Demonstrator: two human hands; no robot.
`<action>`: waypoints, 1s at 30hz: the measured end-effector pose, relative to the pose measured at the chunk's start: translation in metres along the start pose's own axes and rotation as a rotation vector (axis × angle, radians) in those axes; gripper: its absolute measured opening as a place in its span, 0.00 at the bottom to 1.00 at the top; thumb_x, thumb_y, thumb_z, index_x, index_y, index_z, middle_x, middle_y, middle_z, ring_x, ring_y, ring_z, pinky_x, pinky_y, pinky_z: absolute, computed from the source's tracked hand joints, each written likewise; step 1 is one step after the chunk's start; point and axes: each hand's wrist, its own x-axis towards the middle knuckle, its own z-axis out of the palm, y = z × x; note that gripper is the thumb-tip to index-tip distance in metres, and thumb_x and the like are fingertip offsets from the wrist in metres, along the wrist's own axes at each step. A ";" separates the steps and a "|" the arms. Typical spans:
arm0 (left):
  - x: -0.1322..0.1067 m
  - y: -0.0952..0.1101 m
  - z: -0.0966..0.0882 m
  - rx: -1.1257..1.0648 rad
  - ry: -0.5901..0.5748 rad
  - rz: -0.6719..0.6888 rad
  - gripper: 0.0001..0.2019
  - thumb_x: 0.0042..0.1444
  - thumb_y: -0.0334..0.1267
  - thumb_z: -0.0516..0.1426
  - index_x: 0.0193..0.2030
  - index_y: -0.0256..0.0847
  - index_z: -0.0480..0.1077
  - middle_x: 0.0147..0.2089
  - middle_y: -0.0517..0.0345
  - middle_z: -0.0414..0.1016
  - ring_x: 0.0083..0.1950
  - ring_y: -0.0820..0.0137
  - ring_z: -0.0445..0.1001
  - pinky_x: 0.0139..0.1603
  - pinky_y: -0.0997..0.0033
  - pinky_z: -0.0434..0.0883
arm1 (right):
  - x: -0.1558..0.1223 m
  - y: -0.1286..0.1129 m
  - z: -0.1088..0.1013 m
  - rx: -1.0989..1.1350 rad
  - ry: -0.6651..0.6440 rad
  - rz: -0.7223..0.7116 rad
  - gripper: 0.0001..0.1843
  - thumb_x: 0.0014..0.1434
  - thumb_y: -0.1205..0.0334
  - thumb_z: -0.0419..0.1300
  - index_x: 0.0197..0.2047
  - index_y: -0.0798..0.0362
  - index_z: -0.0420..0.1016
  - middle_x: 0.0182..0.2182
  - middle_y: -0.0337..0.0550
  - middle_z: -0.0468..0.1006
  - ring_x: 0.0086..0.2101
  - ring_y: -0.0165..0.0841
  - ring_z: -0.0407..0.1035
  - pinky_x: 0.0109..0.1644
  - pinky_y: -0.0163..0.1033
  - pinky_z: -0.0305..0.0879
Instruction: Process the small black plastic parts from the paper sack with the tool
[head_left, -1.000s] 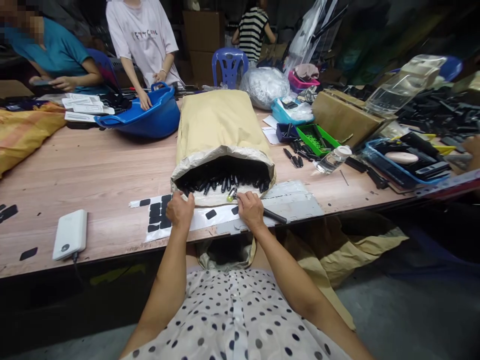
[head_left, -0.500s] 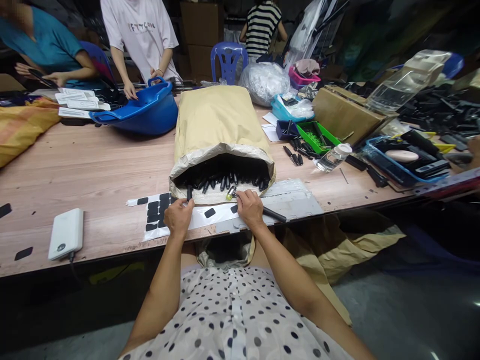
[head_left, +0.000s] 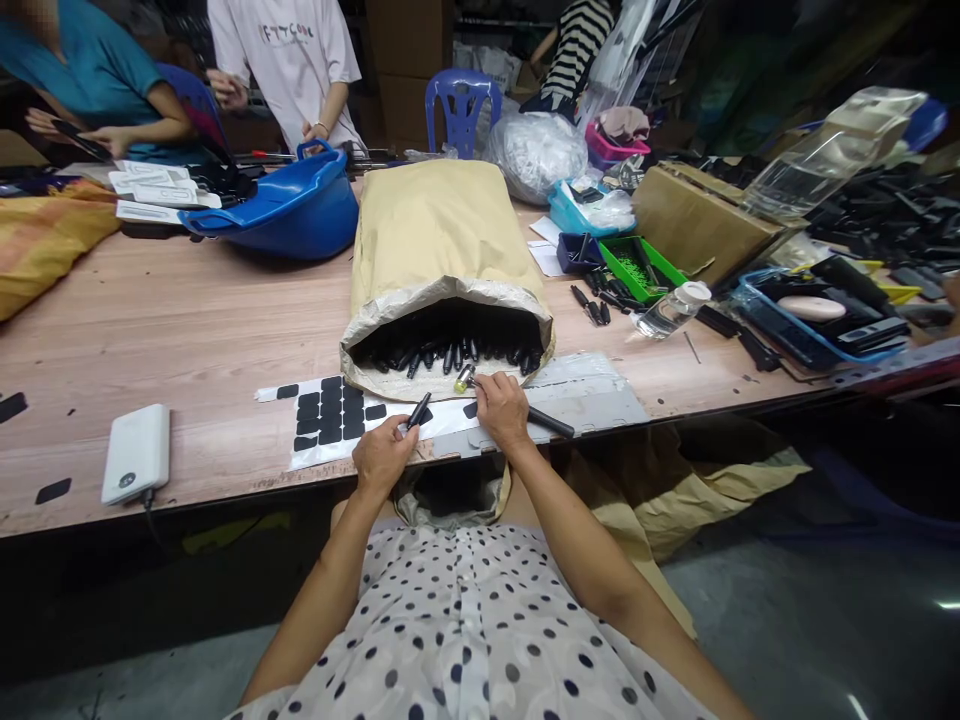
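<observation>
My left hand [head_left: 384,455] pinches a black tapered cylindrical piece [head_left: 420,411] near the table's front edge. My right hand [head_left: 502,410] is closed around a small hammer [head_left: 551,422]; its metal head with a yellowish face points left, and the black handle sticks out to the right. Just beyond both hands lies a paper sack [head_left: 442,225] with its mouth facing me. Several similar black pieces [head_left: 450,357] rest inside that mouth. Beside my left hand is a white sheet [head_left: 306,457] with black rounded stickers. A grey flattened board [head_left: 592,390] lies under my right hand.
A white power bank [head_left: 135,455] with a cable stands at left. Farther back are a blue basin [head_left: 277,215], a green tray [head_left: 637,270], a water bottle [head_left: 673,310] and a blue bin [head_left: 817,345]. Co-workers are across the table. An open sack [head_left: 450,495] is at my lap.
My left hand has drawn back from the sack's mouth toward me and right, with the black piece now tilted. My right hand stays nearly in place with the hammer.
</observation>
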 end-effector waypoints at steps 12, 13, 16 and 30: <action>0.003 0.000 -0.004 0.042 -0.052 0.020 0.15 0.59 0.46 0.59 0.51 0.53 0.81 0.32 0.63 0.80 0.38 0.66 0.77 0.34 0.73 0.63 | -0.001 0.000 0.001 -0.021 0.017 -0.003 0.16 0.66 0.68 0.53 0.50 0.50 0.80 0.37 0.48 0.73 0.39 0.40 0.62 0.43 0.41 0.60; 0.003 -0.001 -0.004 0.039 -0.051 0.030 0.15 0.59 0.47 0.58 0.51 0.53 0.81 0.32 0.63 0.80 0.38 0.66 0.77 0.34 0.73 0.63 | -0.001 -0.001 0.001 -0.024 0.018 -0.005 0.16 0.66 0.68 0.53 0.50 0.50 0.80 0.37 0.48 0.73 0.39 0.40 0.62 0.43 0.41 0.60; 0.004 -0.005 -0.001 0.030 -0.033 0.058 0.15 0.59 0.47 0.58 0.50 0.53 0.81 0.31 0.63 0.81 0.38 0.66 0.78 0.34 0.73 0.63 | -0.001 -0.001 0.002 -0.029 0.005 -0.007 0.16 0.67 0.67 0.52 0.50 0.50 0.80 0.37 0.49 0.73 0.39 0.40 0.62 0.42 0.41 0.59; 0.002 -0.018 0.001 -0.130 -0.109 0.362 0.13 0.60 0.43 0.58 0.49 0.47 0.79 0.34 0.61 0.79 0.36 0.69 0.76 0.41 0.71 0.70 | -0.002 -0.025 -0.034 0.145 -0.143 -0.461 0.22 0.62 0.54 0.62 0.60 0.43 0.76 0.56 0.45 0.76 0.61 0.45 0.61 0.63 0.50 0.53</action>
